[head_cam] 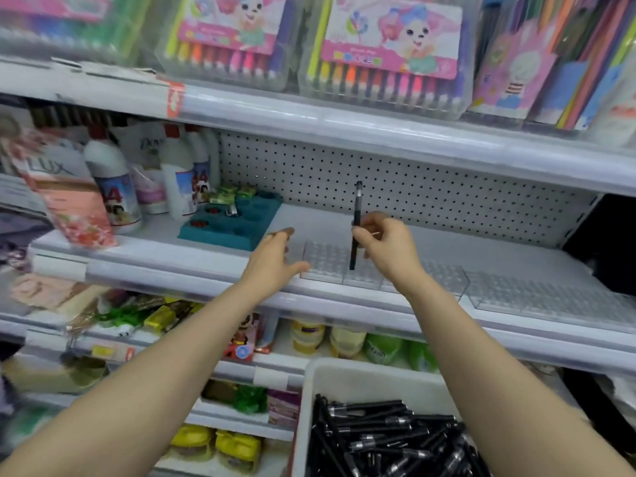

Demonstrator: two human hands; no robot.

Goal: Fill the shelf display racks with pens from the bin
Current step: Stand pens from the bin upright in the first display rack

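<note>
Right hand (pixel 382 242) grip pinches upright pen (pixel 358 201) below its middle.

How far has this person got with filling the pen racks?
Barely started. The clear racks look empty so far. The right hand pinches one black pen upright, tip at a rack; the left hand beside it. The white bin is piled with pens.

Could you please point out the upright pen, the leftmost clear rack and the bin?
upright pen (pixel 357 208), head view, upper barrel.
leftmost clear rack (pixel 325 259), head view, top grid.
bin (pixel 375 379), head view, white back wall.
</note>
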